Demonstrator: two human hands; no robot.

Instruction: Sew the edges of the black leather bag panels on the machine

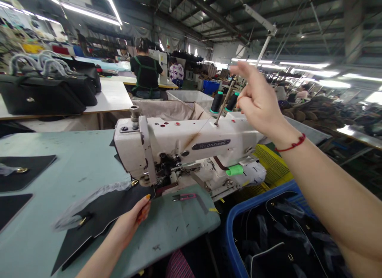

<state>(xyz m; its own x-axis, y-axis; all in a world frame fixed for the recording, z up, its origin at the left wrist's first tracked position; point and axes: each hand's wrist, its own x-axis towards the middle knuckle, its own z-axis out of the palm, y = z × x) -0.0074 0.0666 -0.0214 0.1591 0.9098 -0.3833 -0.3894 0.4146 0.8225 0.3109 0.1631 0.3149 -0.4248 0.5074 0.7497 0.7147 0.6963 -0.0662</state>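
My left hand [135, 216] pinches the edge of a black panel [110, 208] with a plastic-wrapped handle and gold fittings. The panel's far corner lies under the head of a white sewing machine [167, 138], where its edge is partly hidden. My right hand [253, 94] is raised above the right part of the machine, near two black thread spools [217, 102]. Its fingers are apart and nothing shows in them. Pink thread snips [184, 196] lie on the green table to the right of my left hand.
A blue basket [231, 226] of black panels stands at the lower right, a yellow crate [273, 164] behind it. More black panels [25, 172] lie at left. Finished black bags [41, 94] stand on a white table. A person [146, 73] sits further back.
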